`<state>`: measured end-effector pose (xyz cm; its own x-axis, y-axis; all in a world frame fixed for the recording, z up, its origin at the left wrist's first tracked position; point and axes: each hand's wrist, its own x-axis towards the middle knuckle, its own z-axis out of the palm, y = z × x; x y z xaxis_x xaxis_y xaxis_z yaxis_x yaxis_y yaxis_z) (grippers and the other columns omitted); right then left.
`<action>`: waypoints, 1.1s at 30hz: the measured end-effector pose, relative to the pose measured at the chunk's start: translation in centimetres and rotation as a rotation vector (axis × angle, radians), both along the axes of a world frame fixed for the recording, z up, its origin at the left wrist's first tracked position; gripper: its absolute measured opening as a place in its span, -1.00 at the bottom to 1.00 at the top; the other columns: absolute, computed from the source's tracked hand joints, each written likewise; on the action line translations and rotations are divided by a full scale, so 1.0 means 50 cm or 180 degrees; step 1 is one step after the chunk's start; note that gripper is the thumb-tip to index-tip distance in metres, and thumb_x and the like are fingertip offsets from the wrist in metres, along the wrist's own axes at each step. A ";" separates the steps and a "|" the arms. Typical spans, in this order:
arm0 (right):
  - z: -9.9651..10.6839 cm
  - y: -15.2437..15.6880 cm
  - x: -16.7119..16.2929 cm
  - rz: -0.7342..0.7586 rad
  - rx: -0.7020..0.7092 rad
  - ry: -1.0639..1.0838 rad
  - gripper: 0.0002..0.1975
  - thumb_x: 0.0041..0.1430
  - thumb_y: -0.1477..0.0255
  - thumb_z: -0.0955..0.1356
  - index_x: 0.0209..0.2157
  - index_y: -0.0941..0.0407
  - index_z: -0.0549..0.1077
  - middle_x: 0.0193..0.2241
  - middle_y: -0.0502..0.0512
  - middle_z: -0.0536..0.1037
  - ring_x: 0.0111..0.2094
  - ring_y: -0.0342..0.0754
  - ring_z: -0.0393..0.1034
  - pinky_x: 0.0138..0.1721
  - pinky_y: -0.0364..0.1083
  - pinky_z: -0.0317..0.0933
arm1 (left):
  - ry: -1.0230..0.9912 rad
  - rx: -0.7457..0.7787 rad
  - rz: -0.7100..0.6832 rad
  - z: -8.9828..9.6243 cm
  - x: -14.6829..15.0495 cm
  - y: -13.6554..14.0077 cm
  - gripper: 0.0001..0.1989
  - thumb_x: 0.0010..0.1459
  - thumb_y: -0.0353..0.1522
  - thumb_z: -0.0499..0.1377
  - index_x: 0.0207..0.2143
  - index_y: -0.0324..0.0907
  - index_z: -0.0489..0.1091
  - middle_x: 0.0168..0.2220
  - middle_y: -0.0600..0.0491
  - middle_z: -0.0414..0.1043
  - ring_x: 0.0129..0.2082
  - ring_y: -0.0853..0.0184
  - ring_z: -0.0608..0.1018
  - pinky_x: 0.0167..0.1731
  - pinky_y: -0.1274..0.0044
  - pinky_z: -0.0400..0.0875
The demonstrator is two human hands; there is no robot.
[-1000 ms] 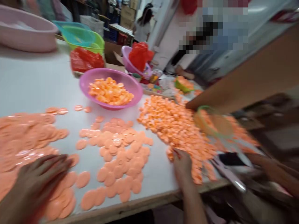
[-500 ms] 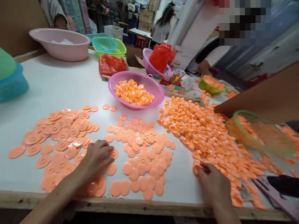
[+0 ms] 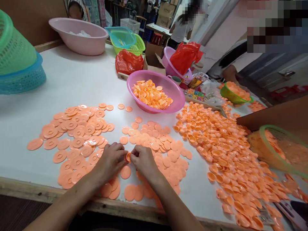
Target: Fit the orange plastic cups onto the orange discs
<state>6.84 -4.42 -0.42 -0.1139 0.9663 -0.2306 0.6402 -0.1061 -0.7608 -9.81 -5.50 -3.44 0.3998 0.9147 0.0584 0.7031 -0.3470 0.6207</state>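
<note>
Over the middle of the table, my left hand [image 3: 112, 159] and my right hand [image 3: 144, 161] meet at a small orange plastic cup [image 3: 128, 157]. Fingertips of both hands pinch it from either side; whether a disc is joined to it is hidden. Just below lies a loose orange disc [image 3: 125, 172]. Larger ringed orange discs [image 3: 78, 131] spread out to the left, partly under my left forearm. Smaller flat discs [image 3: 166, 150] lie around and beneath my right hand. A broad heap of orange cups [image 3: 223, 154] covers the right side.
A pink bowl [image 3: 156, 73] holding orange pieces stands beyond the discs. Green and blue baskets [image 3: 21, 70] sit at far left, a pale pink basin [image 3: 81, 38] behind. Red bags [image 3: 128, 62] and a carton are at the back. A tipped green-rimmed basket [image 3: 267, 150] lies right. People are in the background.
My right hand has moved left from the cup heap to meet my left hand, bringing a small orange cup. My left hand stays over the discs. The view has shifted.
</note>
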 end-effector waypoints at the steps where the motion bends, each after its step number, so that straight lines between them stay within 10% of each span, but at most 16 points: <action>1: 0.000 0.001 -0.002 0.0054 0.0040 -0.0127 -0.80 -0.07 0.67 0.30 -0.63 0.12 0.37 -0.66 -0.05 0.45 -0.57 -0.17 0.29 -0.53 -0.20 0.03 | -0.0024 -0.0041 -0.0014 0.004 0.000 0.001 -0.90 0.15 -0.37 0.23 -0.31 -0.09 0.57 -0.29 0.04 0.49 -0.21 0.24 0.46 -0.21 0.37 0.17; 10: 0.004 0.006 -0.006 0.0333 0.0180 -0.0613 -0.79 -0.02 0.65 0.27 -0.62 0.11 0.29 -0.65 -0.02 0.43 -0.56 -0.13 0.27 -0.52 -0.17 -0.03 | -0.0758 -0.1424 0.1048 0.049 0.032 0.025 -0.90 -0.05 -0.42 0.18 -0.47 -0.19 0.52 -0.51 0.08 0.47 -0.47 0.32 0.47 -0.47 0.53 0.19; 21: -0.014 -0.022 -0.003 0.0054 0.0187 0.0106 -0.80 0.12 0.50 0.27 -0.57 0.09 0.27 -0.62 -0.01 0.45 -0.56 -0.13 0.28 -0.52 -0.17 0.08 | -0.0885 -0.1142 0.1051 0.017 0.047 -0.019 -0.79 0.15 -0.36 0.04 -0.55 -0.16 0.23 -0.56 0.16 0.28 -0.52 0.42 0.31 -0.49 0.56 0.09; 33: -0.017 -0.066 0.022 -0.0397 -0.0104 0.1365 -0.92 0.14 0.46 0.29 -0.42 0.10 0.40 -0.61 -0.07 0.43 -0.65 -0.16 0.32 -0.62 -0.20 0.21 | -0.1708 -0.1296 0.1303 0.040 0.036 -0.018 -0.71 0.03 -0.20 0.17 -0.28 -0.20 0.49 -0.43 0.04 0.54 -0.46 0.30 0.53 -0.44 0.50 0.40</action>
<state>7.94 -7.72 -1.26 -0.0890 0.9717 -0.2187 0.2483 -0.1910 -0.9497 -7.99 -6.38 -1.45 0.0386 0.9740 -0.2231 0.2941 0.2023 0.9341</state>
